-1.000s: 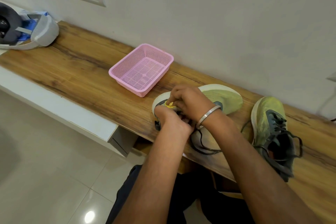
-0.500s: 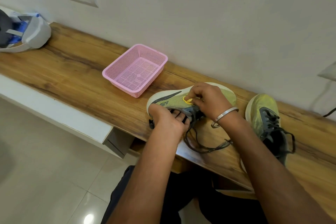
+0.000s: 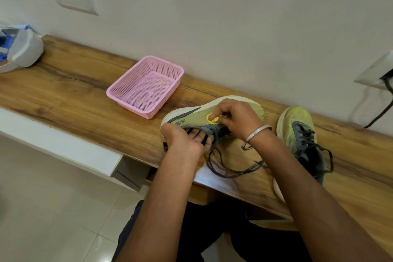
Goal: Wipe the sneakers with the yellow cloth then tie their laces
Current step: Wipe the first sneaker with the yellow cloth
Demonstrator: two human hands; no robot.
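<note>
1. Right hand (image 3: 238,119) pinches a small wad of yellow cloth (image 3: 212,118) against the side of the near sneaker (image 3: 191,118); fingers curled, thumb on top of the wad.
2. Left hand (image 3: 187,140) grips the collar of that sneaker, fingers hooked into the opening, thumb outside. Good hold point: firm rim, keeps the shoe from sliding.
3. Near sneaker lies on its side on the wooden table (image 3: 74,91), sole toward the wall, close to the front edge. Looks light, with a soft mesh upper that likely dents under pressure and a thick, stiffer foam sole.
4. Its dark laces (image 3: 231,173) hang loose toward the table edge; limp, thin, probably easy to snag.
5. Cloth is tiny and bunched, soft; likely slips out unless pinched tight.
6. Second sneaker (image 3: 302,134) stands upright to the right, apart from the first, laces untied, upper dusty yellow.
7. Pink basket (image 3: 119,91) sits left of the sneakers, not touching.
</note>
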